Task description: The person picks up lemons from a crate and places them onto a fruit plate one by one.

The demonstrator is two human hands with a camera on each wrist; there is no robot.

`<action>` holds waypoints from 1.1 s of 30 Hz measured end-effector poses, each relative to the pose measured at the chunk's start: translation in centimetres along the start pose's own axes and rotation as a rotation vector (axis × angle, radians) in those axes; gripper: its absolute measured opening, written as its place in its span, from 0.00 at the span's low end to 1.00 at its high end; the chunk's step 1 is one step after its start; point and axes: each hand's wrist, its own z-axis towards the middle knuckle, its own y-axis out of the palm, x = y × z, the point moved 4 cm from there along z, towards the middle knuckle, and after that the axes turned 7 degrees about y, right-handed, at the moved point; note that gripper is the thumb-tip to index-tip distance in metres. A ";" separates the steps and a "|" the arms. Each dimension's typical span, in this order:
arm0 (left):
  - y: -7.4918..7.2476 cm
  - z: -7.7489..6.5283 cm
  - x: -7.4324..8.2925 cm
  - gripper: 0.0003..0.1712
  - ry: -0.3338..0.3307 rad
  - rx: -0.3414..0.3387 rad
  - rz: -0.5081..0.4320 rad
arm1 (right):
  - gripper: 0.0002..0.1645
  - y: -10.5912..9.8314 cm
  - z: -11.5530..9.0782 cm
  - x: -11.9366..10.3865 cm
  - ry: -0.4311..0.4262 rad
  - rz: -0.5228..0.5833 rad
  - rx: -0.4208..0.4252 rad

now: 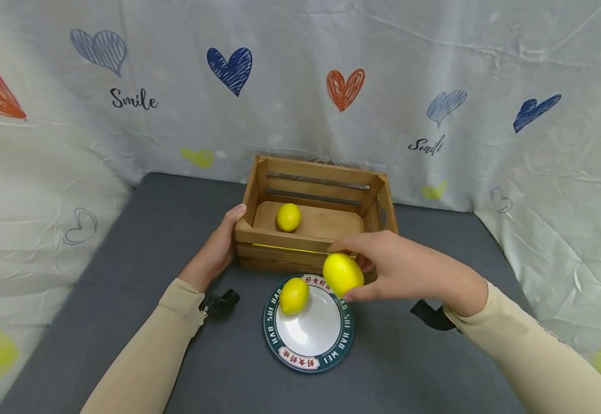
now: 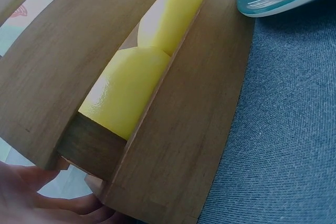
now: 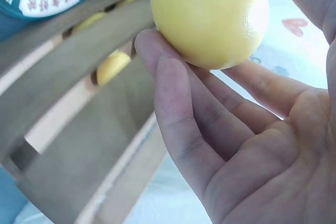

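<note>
My right hand (image 1: 404, 267) pinches a yellow lemon (image 1: 343, 274) between thumb and fingers, at the crate's front wall and over the plate's far right edge. With its thumb at the top front corner, my left hand (image 1: 215, 250) grips the left end of the slatted wooden crate (image 1: 280, 237). Inside the crate lies one lemon (image 1: 288, 217); through the front gap the left wrist view shows lemon sides (image 2: 126, 90) pressed together. Another lemon (image 1: 294, 296) sits on the far left part of a white plate with a green rim (image 1: 271, 322).
The crate and plate stand on a dark grey cloth-covered table (image 1: 176, 213), the plate just in front of the crate. A white curtain (image 1: 290, 115) printed with hearts hangs behind and at both sides. Black straps (image 1: 221, 302) circle the wrists.
</note>
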 end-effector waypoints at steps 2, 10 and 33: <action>0.0 0.1 0.0 0.53 0.001 0.002 -0.002 | 0.42 0.7 0.1 0.3 -0.006 0.009 -0.007; -0.1 0.4 0.0 0.54 0.002 0.010 -0.023 | 0.42 3.6 1.2 1.4 0.008 0.028 -0.019; 0.0 0.4 -0.2 0.53 0.024 0.008 -0.058 | 0.40 9.5 4.4 4.6 0.050 -0.028 0.021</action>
